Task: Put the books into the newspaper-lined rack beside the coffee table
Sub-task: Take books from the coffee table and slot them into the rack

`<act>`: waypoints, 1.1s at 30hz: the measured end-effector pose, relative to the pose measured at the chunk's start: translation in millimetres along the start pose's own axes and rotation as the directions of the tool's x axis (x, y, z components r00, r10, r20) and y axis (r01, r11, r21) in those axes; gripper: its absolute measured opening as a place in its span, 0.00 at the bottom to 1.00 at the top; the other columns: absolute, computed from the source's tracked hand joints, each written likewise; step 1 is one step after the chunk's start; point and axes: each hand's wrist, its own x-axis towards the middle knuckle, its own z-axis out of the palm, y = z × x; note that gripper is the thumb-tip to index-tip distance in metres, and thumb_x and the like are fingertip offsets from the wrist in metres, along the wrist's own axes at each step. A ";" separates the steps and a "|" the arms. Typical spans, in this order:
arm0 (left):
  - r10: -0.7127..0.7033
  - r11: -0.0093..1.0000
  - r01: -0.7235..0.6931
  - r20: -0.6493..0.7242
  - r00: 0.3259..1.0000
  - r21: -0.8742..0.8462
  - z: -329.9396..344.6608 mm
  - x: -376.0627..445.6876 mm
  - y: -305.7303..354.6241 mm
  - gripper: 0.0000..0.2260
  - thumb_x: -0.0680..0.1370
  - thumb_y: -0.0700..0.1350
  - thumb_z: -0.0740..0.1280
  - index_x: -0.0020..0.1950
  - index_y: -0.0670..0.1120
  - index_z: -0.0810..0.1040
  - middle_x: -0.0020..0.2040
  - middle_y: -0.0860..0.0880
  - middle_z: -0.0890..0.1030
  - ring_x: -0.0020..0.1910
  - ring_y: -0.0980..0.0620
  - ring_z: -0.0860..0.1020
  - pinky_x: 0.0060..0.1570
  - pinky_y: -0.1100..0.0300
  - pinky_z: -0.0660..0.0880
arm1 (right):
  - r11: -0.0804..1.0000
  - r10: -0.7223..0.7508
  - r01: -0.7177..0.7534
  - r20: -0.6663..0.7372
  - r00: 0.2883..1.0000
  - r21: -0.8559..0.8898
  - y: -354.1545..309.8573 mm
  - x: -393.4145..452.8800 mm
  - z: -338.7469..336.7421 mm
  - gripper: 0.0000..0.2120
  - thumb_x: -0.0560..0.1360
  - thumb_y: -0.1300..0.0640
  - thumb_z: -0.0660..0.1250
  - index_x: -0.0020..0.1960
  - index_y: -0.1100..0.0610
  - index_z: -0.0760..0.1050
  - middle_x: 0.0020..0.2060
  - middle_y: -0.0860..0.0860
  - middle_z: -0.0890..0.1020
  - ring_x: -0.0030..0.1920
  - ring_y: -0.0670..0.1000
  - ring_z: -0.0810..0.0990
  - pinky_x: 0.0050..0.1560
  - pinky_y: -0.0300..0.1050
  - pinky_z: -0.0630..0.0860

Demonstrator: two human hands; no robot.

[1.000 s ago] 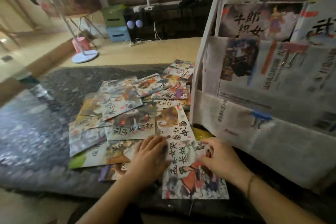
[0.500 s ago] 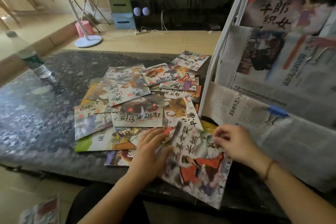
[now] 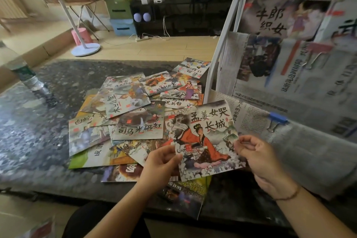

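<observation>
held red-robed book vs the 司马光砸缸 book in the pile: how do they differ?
The red-robed book is lifted off the table, pinched by the left hand and right hand; the 司马光砸缸 book lies flat in the pile, untouched. The red-robed book shows its whole cover; the 司马光砸缸 book is partly overlapped by neighbours. Both are thin illustrated picture books with brush-style titles.

Books [image 3: 135,118] piled on table [image 3: 38,141]; rack [image 3: 289,83] right of them.
</observation>
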 end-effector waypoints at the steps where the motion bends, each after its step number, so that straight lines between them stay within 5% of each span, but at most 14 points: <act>1: 0.003 1.000 -0.003 -0.006 1.000 0.017 0.8 0.7 1.9 0.03 0.79 0.41 0.68 0.49 0.46 0.81 0.37 0.45 0.84 0.37 0.46 0.81 0.41 0.52 0.80 | 1.000 -0.002 0.002 0.010 1.000 -0.003 -1.7 -1.0 -2.5 0.06 0.73 0.65 0.71 0.48 0.58 0.79 0.41 0.54 0.86 0.48 0.58 0.83 0.54 0.57 0.80; 8: 0.000 1.000 -0.001 0.052 0.999 0.029 9.4 9.3 20.1 0.13 0.76 0.46 0.69 0.58 0.42 0.78 0.44 0.38 0.85 0.46 0.36 0.83 0.49 0.40 0.81 | 0.991 -0.104 0.108 0.054 0.993 -0.079 -34.7 -11.0 -27.8 0.11 0.71 0.67 0.71 0.50 0.56 0.77 0.40 0.51 0.85 0.38 0.48 0.85 0.35 0.42 0.80; 12: 0.051 0.997 -0.056 0.101 0.994 0.050 25.1 21.0 45.2 0.05 0.78 0.41 0.67 0.51 0.40 0.78 0.37 0.43 0.84 0.39 0.44 0.83 0.42 0.51 0.82 | 0.968 -0.199 0.203 0.041 0.979 -0.146 -60.7 -13.2 -49.9 0.12 0.71 0.65 0.73 0.52 0.54 0.77 0.40 0.48 0.86 0.39 0.46 0.85 0.36 0.37 0.78; 21: 0.213 0.976 -0.215 0.223 0.951 -0.014 88.1 52.5 132.9 0.07 0.79 0.38 0.65 0.56 0.39 0.77 0.38 0.44 0.85 0.40 0.48 0.85 0.41 0.56 0.81 | 0.851 -0.467 0.439 -0.034 0.883 -0.289 -153.0 -27.8 -119.6 0.23 0.70 0.64 0.74 0.60 0.50 0.73 0.45 0.46 0.84 0.41 0.41 0.84 0.36 0.32 0.78; 24: 0.265 0.959 -0.281 0.268 0.926 0.024 107.3 58.3 159.8 0.04 0.79 0.39 0.65 0.53 0.42 0.78 0.40 0.46 0.86 0.42 0.49 0.85 0.44 0.56 0.82 | 0.702 -0.630 0.544 -0.045 0.775 -0.460 -185.2 -28.2 -137.6 0.27 0.70 0.61 0.75 0.65 0.49 0.70 0.55 0.44 0.80 0.48 0.40 0.82 0.42 0.34 0.79; 28: 0.295 0.946 -0.321 0.307 0.905 0.038 126.6 64.9 182.2 0.05 0.79 0.39 0.64 0.53 0.43 0.78 0.43 0.45 0.86 0.45 0.48 0.85 0.47 0.53 0.82 | 0.225 -0.861 0.547 0.098 0.499 -0.806 -223.9 -23.8 -156.6 0.28 0.71 0.58 0.74 0.69 0.55 0.70 0.64 0.52 0.73 0.62 0.51 0.74 0.61 0.49 0.74; 33: 0.322 0.937 -0.349 0.338 0.884 0.019 140.9 68.6 193.0 0.06 0.79 0.38 0.64 0.53 0.44 0.79 0.44 0.45 0.86 0.45 0.48 0.85 0.44 0.56 0.83 | 0.006 -0.797 0.490 0.292 0.529 -0.872 -259.6 -12.9 -166.3 0.25 0.74 0.55 0.70 0.70 0.56 0.70 0.66 0.53 0.74 0.66 0.53 0.71 0.67 0.45 0.65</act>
